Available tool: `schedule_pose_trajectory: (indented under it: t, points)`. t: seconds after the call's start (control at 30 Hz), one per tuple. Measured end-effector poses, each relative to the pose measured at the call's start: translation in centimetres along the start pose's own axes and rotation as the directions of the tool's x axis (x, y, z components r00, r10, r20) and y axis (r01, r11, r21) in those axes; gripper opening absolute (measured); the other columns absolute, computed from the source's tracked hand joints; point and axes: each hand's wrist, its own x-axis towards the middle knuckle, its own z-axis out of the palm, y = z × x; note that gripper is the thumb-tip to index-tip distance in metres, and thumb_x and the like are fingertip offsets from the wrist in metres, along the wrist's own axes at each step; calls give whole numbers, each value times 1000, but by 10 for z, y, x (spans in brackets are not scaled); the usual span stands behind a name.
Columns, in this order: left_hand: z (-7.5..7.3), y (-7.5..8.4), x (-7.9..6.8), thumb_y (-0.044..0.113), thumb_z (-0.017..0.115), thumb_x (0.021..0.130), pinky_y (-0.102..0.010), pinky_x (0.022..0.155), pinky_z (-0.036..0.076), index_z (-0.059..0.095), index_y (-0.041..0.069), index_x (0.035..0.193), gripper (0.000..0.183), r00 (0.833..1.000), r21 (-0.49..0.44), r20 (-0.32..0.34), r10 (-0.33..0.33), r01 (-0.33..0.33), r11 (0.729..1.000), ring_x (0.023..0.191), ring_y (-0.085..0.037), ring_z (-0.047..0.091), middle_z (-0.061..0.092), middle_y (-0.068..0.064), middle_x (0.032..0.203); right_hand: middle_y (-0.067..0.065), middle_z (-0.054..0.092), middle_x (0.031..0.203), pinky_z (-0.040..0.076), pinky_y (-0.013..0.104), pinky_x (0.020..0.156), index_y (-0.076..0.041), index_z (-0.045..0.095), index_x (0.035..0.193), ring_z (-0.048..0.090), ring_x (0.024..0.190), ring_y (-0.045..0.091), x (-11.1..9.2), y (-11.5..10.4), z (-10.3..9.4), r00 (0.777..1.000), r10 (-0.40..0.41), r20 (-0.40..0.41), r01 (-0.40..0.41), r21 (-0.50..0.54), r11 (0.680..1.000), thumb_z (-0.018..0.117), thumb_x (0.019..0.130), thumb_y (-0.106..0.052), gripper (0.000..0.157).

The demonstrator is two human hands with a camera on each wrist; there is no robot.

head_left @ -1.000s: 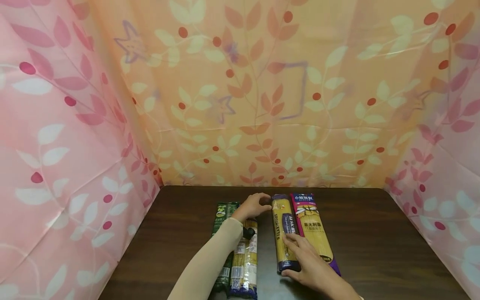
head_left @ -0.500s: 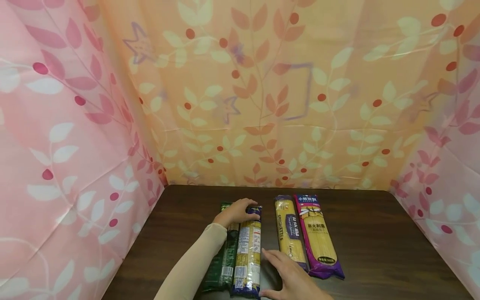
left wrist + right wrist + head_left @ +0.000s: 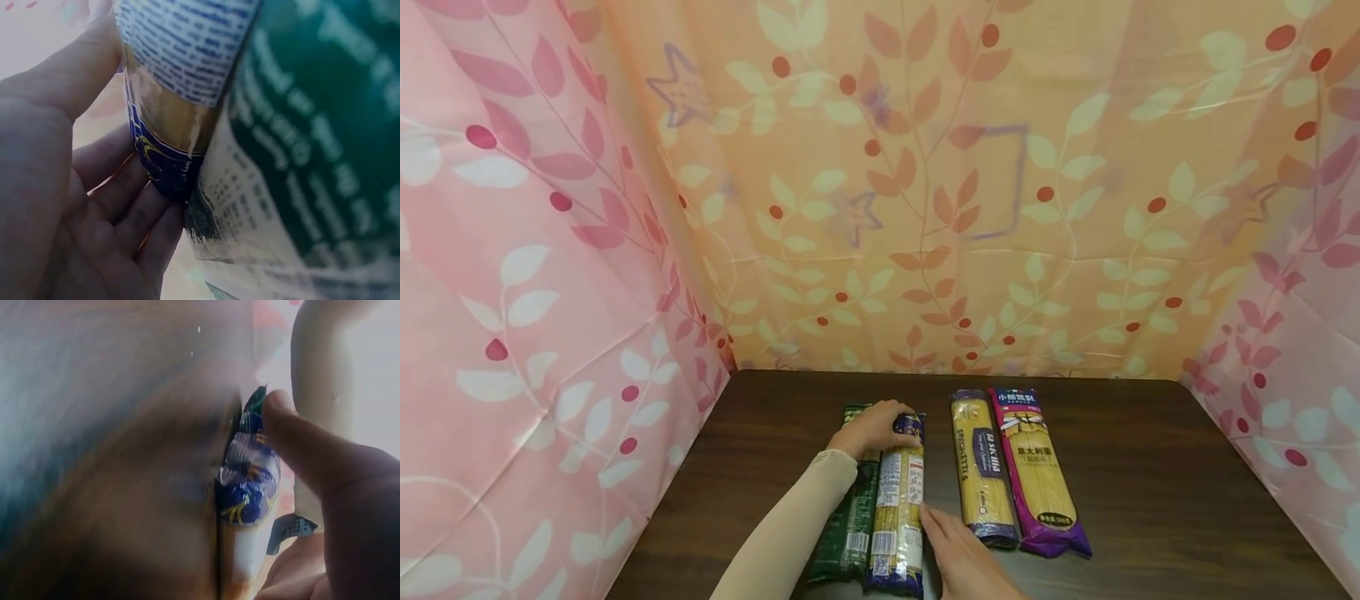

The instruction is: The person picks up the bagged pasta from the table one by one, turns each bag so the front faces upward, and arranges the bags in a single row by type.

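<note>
Right hand (image 3: 966, 560) cut off below

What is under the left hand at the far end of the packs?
The left hand covers the tops of the blue pack and the green pack; both tops are hidden beneath it.

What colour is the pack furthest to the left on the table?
Dark green pack with white print, clearest in the head view.
</note>
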Motion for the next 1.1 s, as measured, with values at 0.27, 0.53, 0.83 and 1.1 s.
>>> schedule_pose_trajectory:
  t: [0.27,0.53,0.83,1.1]
  points:
    - [2,4,2,49,81,95,-45,99,55,64,14,148,66,1000,39,-3,-13,14,999,116,-25,61,63,-10,141,24,43,163,44,65,112,5,37,164,45,145,45,4,-3,6,998,66,14,-66,-23,998,78,77,-83,131]
    - [2,3,1,47,82,96,-45,99,55,65,13,147,64,999,34,-11,-32,32,999,117,-26,62,63,-10,141,29,43,161,46,68,108,7,41,161,45,144,49,9,-8,8,997,70,-13,-70,-25,997,82,79,-77,124]
    - [3,2,0,45,83,95,-44,98,56,65,13,145,62,999,13,-27,-33,34,999,116,-25,61,63,-10,138,28,43,161,46,69,107,8,42,160,44,144,50,11,-12,11,993,111,-42,-110,29,993,82,77,-79,126]
    - [5,4,0,45,84,94,-47,103,54,66,12,142,61,999,4,-28,-32,32,999,125,-29,60,62,-11,143,29,40,162,44,72,107,9,50,154,41,146,53,13,-11,9,986,168,-15,-166,91,982,85,78,-75,118]
